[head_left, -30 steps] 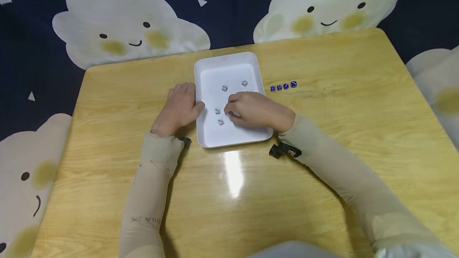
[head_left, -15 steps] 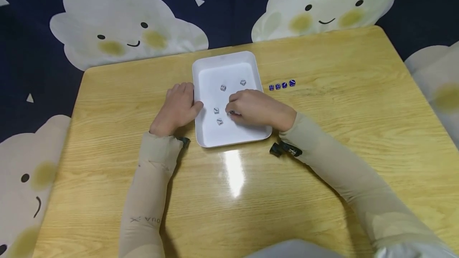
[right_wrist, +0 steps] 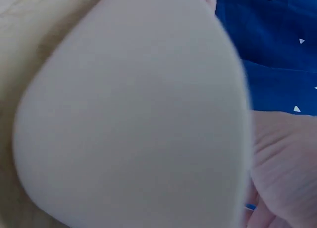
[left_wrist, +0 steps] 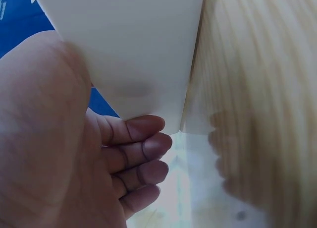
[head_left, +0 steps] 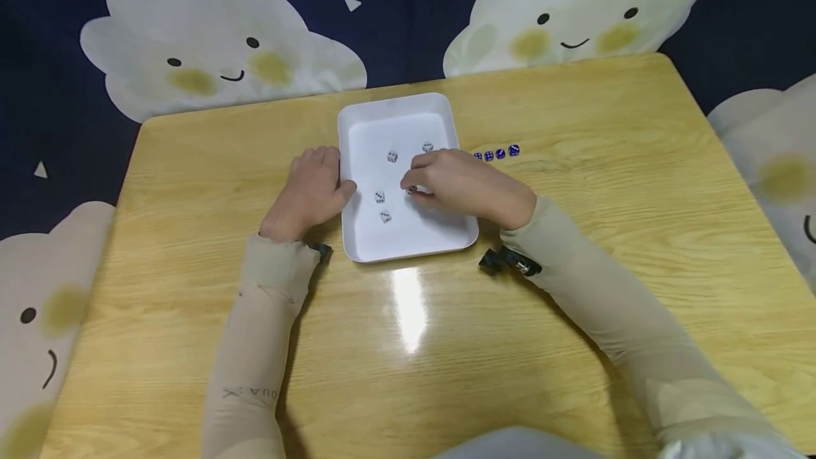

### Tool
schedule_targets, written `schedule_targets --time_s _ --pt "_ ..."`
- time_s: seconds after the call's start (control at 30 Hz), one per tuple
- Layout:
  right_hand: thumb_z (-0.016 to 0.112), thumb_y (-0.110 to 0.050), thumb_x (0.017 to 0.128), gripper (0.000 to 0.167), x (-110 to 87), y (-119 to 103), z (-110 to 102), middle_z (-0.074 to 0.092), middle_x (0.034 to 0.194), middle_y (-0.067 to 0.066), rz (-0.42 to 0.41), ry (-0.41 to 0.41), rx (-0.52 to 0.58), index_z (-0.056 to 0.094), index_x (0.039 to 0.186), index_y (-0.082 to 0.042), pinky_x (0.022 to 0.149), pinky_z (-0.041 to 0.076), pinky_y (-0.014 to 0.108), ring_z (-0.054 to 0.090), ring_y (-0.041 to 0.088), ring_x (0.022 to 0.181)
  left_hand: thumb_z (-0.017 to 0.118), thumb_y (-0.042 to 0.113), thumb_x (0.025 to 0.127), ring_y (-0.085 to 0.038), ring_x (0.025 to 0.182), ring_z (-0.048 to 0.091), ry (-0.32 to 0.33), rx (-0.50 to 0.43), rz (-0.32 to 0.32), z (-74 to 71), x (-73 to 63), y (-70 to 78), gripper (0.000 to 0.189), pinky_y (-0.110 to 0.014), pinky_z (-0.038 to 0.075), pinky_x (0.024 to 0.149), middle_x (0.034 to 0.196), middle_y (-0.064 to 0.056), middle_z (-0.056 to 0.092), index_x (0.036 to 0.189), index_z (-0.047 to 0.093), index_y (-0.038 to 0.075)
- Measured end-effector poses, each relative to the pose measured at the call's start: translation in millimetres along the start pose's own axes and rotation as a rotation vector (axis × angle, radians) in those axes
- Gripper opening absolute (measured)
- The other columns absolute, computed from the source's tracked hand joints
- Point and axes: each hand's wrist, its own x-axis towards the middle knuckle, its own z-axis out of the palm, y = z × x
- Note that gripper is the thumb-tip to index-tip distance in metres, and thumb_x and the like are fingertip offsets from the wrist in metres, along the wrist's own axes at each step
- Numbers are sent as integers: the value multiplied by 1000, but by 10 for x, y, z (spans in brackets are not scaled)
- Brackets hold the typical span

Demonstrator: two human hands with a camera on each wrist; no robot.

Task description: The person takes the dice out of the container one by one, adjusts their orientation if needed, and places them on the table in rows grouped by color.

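A white rectangular tray [head_left: 408, 245] lies on the wooden table. My right hand [head_left: 470, 186] reaches over its right wall and pinches a white die [head_left: 411, 190] between thumb and fingertips. Inside the tray are more white dice: one [head_left: 392, 156] toward the back, one [head_left: 428, 147] just behind my right hand, and two, an upper die [head_left: 380, 197] and a lower die [head_left: 385, 217], to the left. My left hand [head_left: 307, 193] grips the tray's left wall, thumb over the rim. In the left wrist view its fingers [left_wrist: 148, 126] are against the outer wall.
Right of the tray, several blue dice [head_left: 500, 154] stand in a row on the table [head_left: 605, 183]; my right hand comes close to the leftmost. Behind the table hangs a dark blue cloth [head_left: 408, 13] with cloud faces. In the right wrist view the tray's outer wall [right_wrist: 133, 119] blocks most of the scene.
My right hand has closed on the white die and moved slightly up and back with it, now nearer the rear die and the blue row. The left hand keeps its place on the tray.
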Motion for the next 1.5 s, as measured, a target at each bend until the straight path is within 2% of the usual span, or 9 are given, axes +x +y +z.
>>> schedule_targets --time_s 0.3,0.63,1.1,1.4,1.5 --pt "70 -12 95 14 -60 62 -120 73 99 8 -18 55 10 77 106 -9 78 57 39 66 22 82 45 30 95 -34 98 43 -13 6 -12 4 7 -4 38 -45 34 90 101 -15 50 115 50 -2" --pt "71 -10 93 14 -136 71 -201 71 98 9 -22 100 8 77 106 -6 77 56 39 64 22 78 46 30 94 -33 96 43 -10 3 0 7 19 -9 37 -44 35 89 100 -15 51 112 50 -1" --pt "72 -6 91 16 -355 222 -219 73 102 8 -4 132 2 77 106 -7 81 58 39 69 21 88 45 30 94 -34 98 43 -16 -1 -10 -8 -11 -34 39 -46 35 90 101 -16 51 115 49 -3" --pt "73 -4 89 18 -426 312 -282 75 102 9 29 158 29 77 106 -5 77 58 37 70 21 85 44 27 94 -34 97 42 -4 -19 -29 -32 -68 -59 33 -45 33 89 98 -15 49 110 49 -1" --pt "74 -5 89 18 -455 351 -292 75 101 11 58 162 11 77 107 -3 76 58 38 70 23 84 45 27 94 -34 94 43 12 -20 -13 -30 -59 -48 32 -45 33 87 96 -15 49 108 50 -1"
